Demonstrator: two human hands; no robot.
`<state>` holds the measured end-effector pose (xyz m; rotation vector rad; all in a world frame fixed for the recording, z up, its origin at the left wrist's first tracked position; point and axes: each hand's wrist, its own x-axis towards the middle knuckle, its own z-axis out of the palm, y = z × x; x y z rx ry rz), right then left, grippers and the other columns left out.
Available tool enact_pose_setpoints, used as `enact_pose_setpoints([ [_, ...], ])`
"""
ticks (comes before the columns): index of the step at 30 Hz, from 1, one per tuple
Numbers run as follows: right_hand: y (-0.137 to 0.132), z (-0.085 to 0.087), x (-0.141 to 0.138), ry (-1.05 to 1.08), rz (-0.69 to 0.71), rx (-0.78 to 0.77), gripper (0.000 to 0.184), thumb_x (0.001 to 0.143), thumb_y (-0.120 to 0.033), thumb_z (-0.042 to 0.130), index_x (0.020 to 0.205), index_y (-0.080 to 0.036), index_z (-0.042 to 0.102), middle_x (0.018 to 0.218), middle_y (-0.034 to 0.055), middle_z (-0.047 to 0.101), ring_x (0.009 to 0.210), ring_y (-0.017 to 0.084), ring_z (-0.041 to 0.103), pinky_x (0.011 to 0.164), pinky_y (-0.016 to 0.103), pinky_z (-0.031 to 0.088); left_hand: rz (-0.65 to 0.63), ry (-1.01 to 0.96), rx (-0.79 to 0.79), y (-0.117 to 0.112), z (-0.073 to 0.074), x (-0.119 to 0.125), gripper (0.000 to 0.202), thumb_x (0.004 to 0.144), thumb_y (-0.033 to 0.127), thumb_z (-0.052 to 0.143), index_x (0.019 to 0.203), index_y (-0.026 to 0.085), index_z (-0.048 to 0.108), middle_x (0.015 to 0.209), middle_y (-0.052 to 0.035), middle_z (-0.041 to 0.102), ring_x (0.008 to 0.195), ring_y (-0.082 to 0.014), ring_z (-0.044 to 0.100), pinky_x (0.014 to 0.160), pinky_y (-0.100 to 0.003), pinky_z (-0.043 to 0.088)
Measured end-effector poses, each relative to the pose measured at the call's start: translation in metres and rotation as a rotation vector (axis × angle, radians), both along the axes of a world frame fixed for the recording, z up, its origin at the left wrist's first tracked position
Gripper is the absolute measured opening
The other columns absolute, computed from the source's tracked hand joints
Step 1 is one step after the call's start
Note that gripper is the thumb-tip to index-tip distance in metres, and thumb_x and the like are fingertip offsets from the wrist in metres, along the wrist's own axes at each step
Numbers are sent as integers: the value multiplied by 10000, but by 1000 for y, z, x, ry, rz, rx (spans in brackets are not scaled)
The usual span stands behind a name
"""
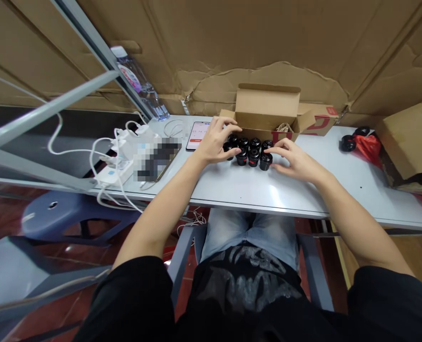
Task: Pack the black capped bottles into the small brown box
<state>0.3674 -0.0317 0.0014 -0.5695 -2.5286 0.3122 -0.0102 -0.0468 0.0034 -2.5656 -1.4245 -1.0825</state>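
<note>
Background: a wall of creased brown cardboard (254, 42) behind a white table (232, 190), with a clear water bottle (139, 83) lying against it.

Black cylinders: a tight cluster of about eight (248, 151) in two rows, standing on the table just in front of an open cardboard box (268, 111).

Left hand (216, 141): fingers (228, 127) curved and spread, tips at the cluster's left end, not pinching.

Right hand (294, 160): open and cupped at the cluster's right end, fingertips touching or just beside it; hard to tell which.

Left of the hands: a phone (197, 135), a blurred patch (157, 159), and a white power strip (114, 173) with white cables (97, 152).

Right of the hands: a red plastic bag (368, 149) with two black lumps (348, 142) beside it.
</note>
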Motion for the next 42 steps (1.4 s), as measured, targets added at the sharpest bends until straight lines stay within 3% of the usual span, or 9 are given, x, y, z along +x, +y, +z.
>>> enact_pose_setpoints([
  [5, -5, -2, -9, -29, -83, 0, 466, 1156, -389, 654, 1596, -254, 727, 1386, 209, 728, 1236, 422, 760, 1120, 635, 670, 244, -185, -29, 0, 0, 7, 753, 1167, 913, 372, 1349, 319, 797, 1296, -185, 806, 1275, -402, 722, 1203, -622, 580],
  [11, -10, -2, -17, -28, -119, 46, 415, 1158, -457, 689, 1519, -253, 713, 1368, 213, 742, 1228, 441, 745, 1123, 658, 657, 291, -155, -19, 5, -9, 15, 772, 1152, 947, 406, 1352, 328, 821, 1370, -185, 789, 1324, -401, 702, 1233, -629, 572],
  [16, -5, -11, -21, -30, -222, 135, 411, 1146, -514, 730, 1443, -230, 722, 1348, 237, 756, 1222, 472, 714, 1141, 688, 633, 210, -110, 5, 4, -11, 20, 718, 1144, 913, 474, 1301, 305, 823, 1408, -218, 770, 1397, -447, 676, 1286, -714, 527],
  [21, 1, -11, -17, 31, -138, 119, 548, 1107, -568, 794, 1530, -231, 712, 1364, 218, 751, 1256, 464, 709, 1162, 671, 630, -18, 42, -20, 2, -5, 15, 754, 938, 921, 814, 1353, 292, 822, 1594, -241, 735, 1531, -489, 609, 1385, -772, 443],
  [24, 3, -10, -15, 58, -138, 122, 543, 1114, -568, 778, 1548, -249, 705, 1363, 200, 733, 1282, 449, 696, 1185, 660, 622, -55, 104, -25, 3, -6, 15, 788, 907, 870, 889, 1426, 283, 805, 1684, -251, 699, 1591, -491, 572, 1425, -765, 409],
  [28, 5, -13, -17, 42, -167, 184, 445, 1130, -532, 758, 1452, -226, 727, 1334, 209, 721, 1250, 444, 670, 1172, 643, 620, -82, 126, 8, 7, -15, 18, 768, 995, 849, 823, 1497, 269, 779, 1684, -260, 696, 1593, -476, 578, 1414, -721, 440],
  [32, 11, -20, -18, 51, -180, 215, 398, 1126, -536, 765, 1387, -239, 725, 1318, 205, 727, 1235, 453, 672, 1152, 662, 618, -33, 9, 95, 17, -22, 6, 868, 1047, 1003, 608, 1518, 289, 753, 1646, -231, 714, 1562, -465, 609, 1414, -717, 438],
  [37, 17, -28, -20, 96, -168, 277, 559, 1117, -558, 785, 1560, -225, 710, 1430, 222, 723, 1336, 481, 670, 1229, 704, 593, 33, -169, 147, 30, -31, -11, 987, 1088, 1072, 323, 1461, 274, 768, 1662, -223, 732, 1602, -470, 619, 1450, -721, 409],
  [42, 16, -31, -24, 91, -190, 269, 757, 1101, -613, 804, 1745, -252, 635, 1709, 241, 687, 1540, 519, 619, 1357, 750, 512, -51, -128, 112, 33, -38, 2, 1015, 1058, 1107, 320, 1466, 295, 771, 1860, -202, 645, 1816, -485, 481, 1541, -745, 309],
])
